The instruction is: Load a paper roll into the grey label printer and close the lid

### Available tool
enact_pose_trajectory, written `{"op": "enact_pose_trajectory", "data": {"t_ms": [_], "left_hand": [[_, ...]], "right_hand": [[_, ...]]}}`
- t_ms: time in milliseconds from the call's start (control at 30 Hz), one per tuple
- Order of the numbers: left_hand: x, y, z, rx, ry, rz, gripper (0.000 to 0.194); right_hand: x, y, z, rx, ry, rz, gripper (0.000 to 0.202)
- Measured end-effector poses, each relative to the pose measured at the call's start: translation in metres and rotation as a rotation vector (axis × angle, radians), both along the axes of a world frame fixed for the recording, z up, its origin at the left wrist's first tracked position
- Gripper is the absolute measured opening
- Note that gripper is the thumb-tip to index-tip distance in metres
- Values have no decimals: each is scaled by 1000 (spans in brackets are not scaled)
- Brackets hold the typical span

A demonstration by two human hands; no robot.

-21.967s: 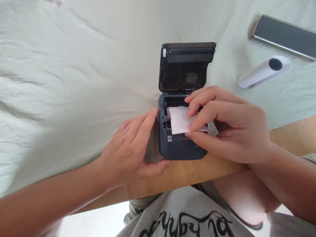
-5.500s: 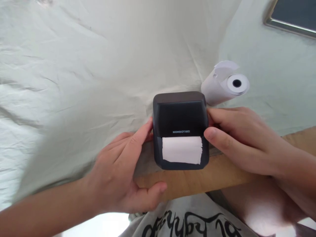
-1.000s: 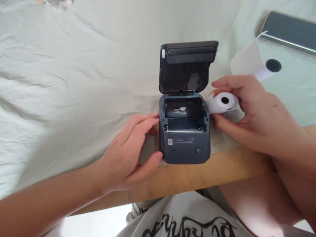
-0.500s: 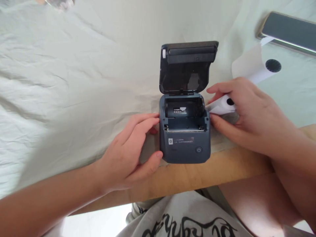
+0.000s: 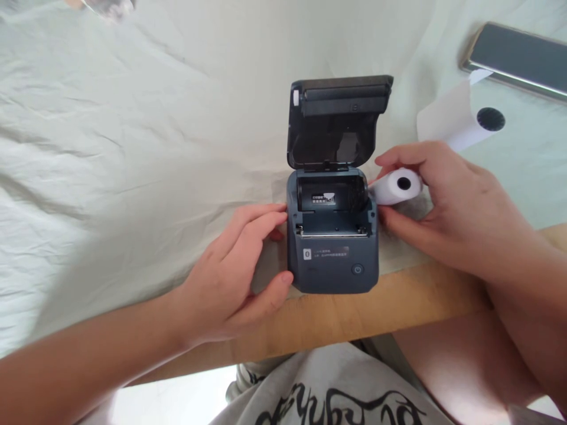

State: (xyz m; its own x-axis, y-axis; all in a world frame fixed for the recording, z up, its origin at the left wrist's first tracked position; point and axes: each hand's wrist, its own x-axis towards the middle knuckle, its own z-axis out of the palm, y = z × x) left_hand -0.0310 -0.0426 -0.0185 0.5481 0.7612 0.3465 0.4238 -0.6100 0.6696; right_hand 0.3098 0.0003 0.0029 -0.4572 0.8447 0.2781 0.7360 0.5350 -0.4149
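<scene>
A dark blue label printer (image 5: 333, 260) rests at the table's front edge with its lid (image 5: 332, 136) raised and its paper bay uncovered. Inside the bay a small printed sticker shows, and I see no roll there. My left hand (image 5: 243, 265) grips the printer's left side, fingers along the wall and thumb at the lower corner. Just right of the bay, a small white paper roll (image 5: 390, 188) with a dark core hole lies between the thumb and fingers of my right hand (image 5: 443, 200). The roll's far end is hidden beside the printer.
A larger white paper roll (image 5: 452, 115) with a loose tail lies beyond my right hand. Behind it is a dark flat phone-like device (image 5: 522, 59). A wrinkled pale cloth (image 5: 155, 118) covers the table, whose wooden edge (image 5: 332, 319) shows near my lap. Something shiny and blurred sits at the top left.
The small roll has turned within my right hand, so its end and core hole now face me more fully. The printer has shifted very slightly right. My left hand stays against it.
</scene>
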Motion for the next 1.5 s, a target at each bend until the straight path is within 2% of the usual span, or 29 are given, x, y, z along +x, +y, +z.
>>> {"op": "enact_pose_trajectory", "data": {"t_ms": [100,267,367,433,533,600,733,833,933,1100,1167,1267,1500], "left_hand": [[0,1,1,28,-17,-11,69],[1,2,1,33,8,-6,69],[2,2,0,54,-1,-10,67],[1,2,-1,59,-4,-6,66],[0,1,-1,23,10,2,68],[-1,0,0,1,16,-1,69],[-1,0,1,-16,12,-1,72],[-1,1,1,-11,1,-7,73],[-1,1,2,-8,11,-1,72],[-1,0,2,-7,21,7,71],[-1,-1,1,-5,13,5,71],[-1,-1,-1,-15,6,-1,71],[-1,0,1,-1,-3,0,71]], "right_hand": [[0,0,2,-14,-27,13,46],[-1,0,3,34,-17,18,31],[1,1,3,62,-29,72,33],[1,1,4,22,-31,81,37],[0,-2,6,-52,80,-22,43],[-2,-6,9,-91,199,-106,40],[-4,-17,24,-118,307,-173,41],[-9,-24,36,-86,232,-145,43],[-24,-25,41,20,98,-59,42],[-50,-17,36,76,24,-36,24],[-56,-15,34,153,8,-20,24],[-59,-12,33,227,4,-4,25],[-52,-2,28,168,-14,82,26]]}}
